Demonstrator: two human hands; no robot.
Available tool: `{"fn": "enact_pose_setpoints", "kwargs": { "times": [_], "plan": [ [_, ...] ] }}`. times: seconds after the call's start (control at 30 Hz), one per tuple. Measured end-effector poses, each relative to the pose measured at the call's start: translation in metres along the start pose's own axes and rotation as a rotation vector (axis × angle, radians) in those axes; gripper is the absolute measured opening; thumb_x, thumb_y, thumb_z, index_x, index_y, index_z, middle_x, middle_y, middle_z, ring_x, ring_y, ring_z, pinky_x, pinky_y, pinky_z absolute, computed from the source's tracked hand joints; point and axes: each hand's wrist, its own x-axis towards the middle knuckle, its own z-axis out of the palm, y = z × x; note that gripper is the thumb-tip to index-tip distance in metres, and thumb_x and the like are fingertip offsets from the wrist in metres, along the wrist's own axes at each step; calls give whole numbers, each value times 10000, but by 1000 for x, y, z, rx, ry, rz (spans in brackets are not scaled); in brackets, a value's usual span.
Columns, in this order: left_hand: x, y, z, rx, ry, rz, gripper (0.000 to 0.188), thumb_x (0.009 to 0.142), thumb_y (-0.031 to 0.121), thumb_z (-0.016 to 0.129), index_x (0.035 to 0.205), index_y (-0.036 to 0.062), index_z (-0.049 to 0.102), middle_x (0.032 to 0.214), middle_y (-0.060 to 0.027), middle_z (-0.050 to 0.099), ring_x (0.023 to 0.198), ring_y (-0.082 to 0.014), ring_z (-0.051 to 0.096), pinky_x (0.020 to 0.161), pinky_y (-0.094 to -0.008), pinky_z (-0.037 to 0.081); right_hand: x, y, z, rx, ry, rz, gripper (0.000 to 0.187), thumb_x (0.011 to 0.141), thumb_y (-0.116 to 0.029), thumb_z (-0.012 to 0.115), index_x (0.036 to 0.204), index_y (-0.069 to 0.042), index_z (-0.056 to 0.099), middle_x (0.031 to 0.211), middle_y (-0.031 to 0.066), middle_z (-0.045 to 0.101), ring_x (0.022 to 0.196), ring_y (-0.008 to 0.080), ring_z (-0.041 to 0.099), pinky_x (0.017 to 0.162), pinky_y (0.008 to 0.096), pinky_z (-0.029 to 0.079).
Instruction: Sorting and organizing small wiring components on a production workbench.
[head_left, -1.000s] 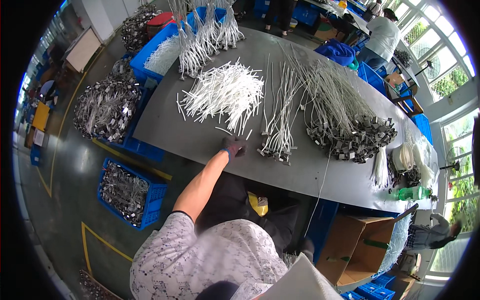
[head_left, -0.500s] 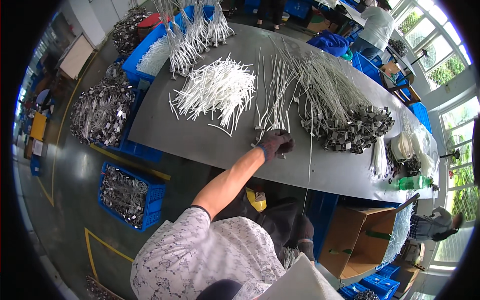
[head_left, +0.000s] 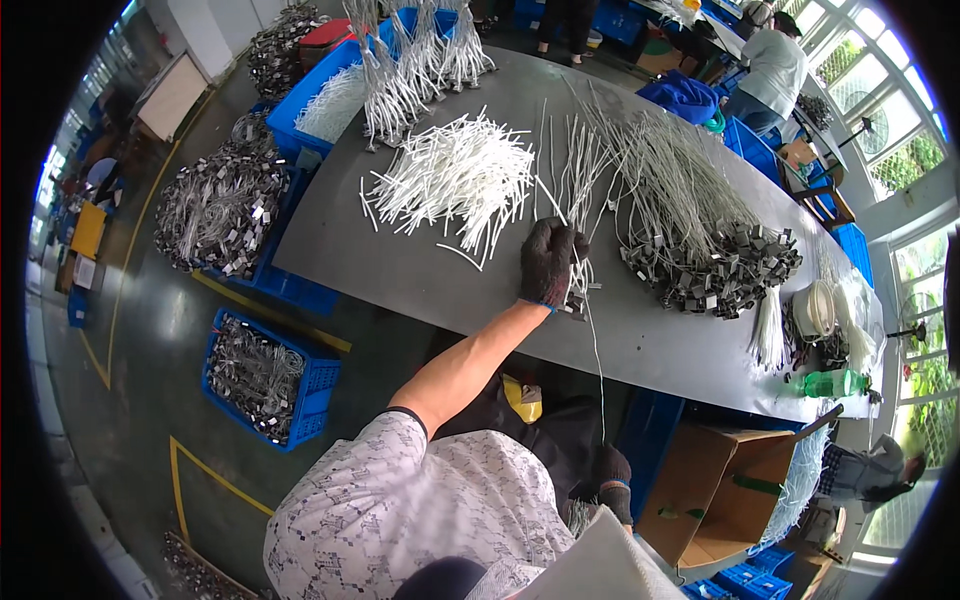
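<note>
My left hand (head_left: 550, 262), in a dark glove, is over the near part of the metal table. Its fingers are closed on a short white tube (head_left: 548, 196), whose end sticks out on the far side. A thin pale wire (head_left: 598, 365) runs from beside these fingers over the table edge to my right hand (head_left: 611, 468). That gloved hand is low by my lap, closed around the wire; its fingertips are partly hidden. Just beyond my left hand lie several loose wires (head_left: 582, 165) with white sleeves. To their left is a heap of white tubes (head_left: 455, 175).
Many wires with dark clip-like ends (head_left: 715, 265) cover the table's right side. A green bottle (head_left: 835, 383) and a white roll (head_left: 815, 308) are near the right end. Below stands an open carton (head_left: 700, 490). Blue crates (head_left: 318, 392) flank the table at left. A person (head_left: 770, 70) works far right.
My left hand has moved away from me and turned, and a white tube now shows in its fingers. The wire slants to this hand. My right hand stays low; the view has shifted slightly.
</note>
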Motion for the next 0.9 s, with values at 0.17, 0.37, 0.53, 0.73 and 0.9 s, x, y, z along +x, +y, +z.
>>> {"fn": "enact_pose_setpoints", "kwargs": {
  "times": [0.17, 0.37, 0.53, 0.73, 0.9],
  "plan": [
    [-11, -21, 9, 77, -157, -181, 115, 956, 132, 617, 945, 17, 621, 762, -62, 683, 687, -112, 649, 613, -268, 533, 29, 5, 4, 132, 225, -225, 303, 962, -302, 561, 1072, -61, 707, 1016, 213, 719, 948, 403, 691, 787, 477, 553],
    [-91, -50, -13, 553, -595, -226, 262, 837, 255, 725, 879, -2, 700, 755, -80, 692, 671, -137, 622, 646, -327, 511, 61, -137, -129, 1268, 326, -277, 345, 1037, -272, 497, 1280, -41, 581, 987, 143, 692, 891, 198, 662, 720, 315, 544],
    [-100, -34, -12, 657, -673, -165, 274, 823, 251, 720, 884, -16, 710, 793, -151, 702, 718, -209, 676, 676, -347, 527, 95, -153, -149, 867, 679, -642, 519, 1062, -375, 446, 1419, 2, 435, 1137, 182, 676, 933, 222, 668, 797, 356, 550],
    [-45, -52, -23, 913, -770, -220, 364, 798, 358, 718, 880, 3, 717, 736, -199, 666, 684, -291, 666, 667, -409, 516, 94, -192, -196, 1489, 120, -222, 525, 1048, -397, 472, 1411, -18, 458, 1150, 172, 676, 726, 198, 662, 591, 295, 541],
    [19, -52, -39, 934, -773, -198, 354, 841, 364, 650, 831, 11, 678, 773, -209, 673, 690, -314, 664, 660, -428, 506, 180, -141, -190, 712, 671, -63, 611, 956, -413, 616, 1417, -33, 487, 1153, 224, 675, 879, 358, 692, 749, 459, 541]
  ]
}}
